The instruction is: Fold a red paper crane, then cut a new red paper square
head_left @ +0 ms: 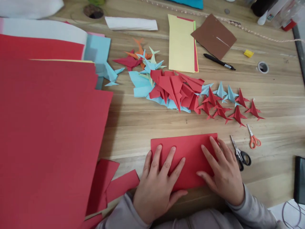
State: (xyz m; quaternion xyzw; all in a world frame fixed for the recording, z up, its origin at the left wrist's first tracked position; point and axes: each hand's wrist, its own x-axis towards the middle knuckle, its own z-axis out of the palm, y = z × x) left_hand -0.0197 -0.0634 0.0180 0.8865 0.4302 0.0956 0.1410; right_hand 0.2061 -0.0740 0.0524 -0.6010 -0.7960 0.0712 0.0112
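Observation:
A red sheet of paper (188,152) lies flat at the table's front edge. My left hand (158,181) rests on its left part with the fingers spread. On its right part lies my right hand (221,168), fingers also apart. Neither hand grips anything. Just right of my right hand are black-handled scissors (241,154), with small orange-handled scissors (254,138) beyond them. Red paper pieces (122,184) lie beside my left hand, near the large red sheets (52,133) on the left.
Folded red paper shapes (176,86) are heaped mid-table, with small red paper figures (237,116) to their right. Behind are yellow paper (181,44), a brown square (214,36), a black pen (219,62) and a rolled white paper (131,24).

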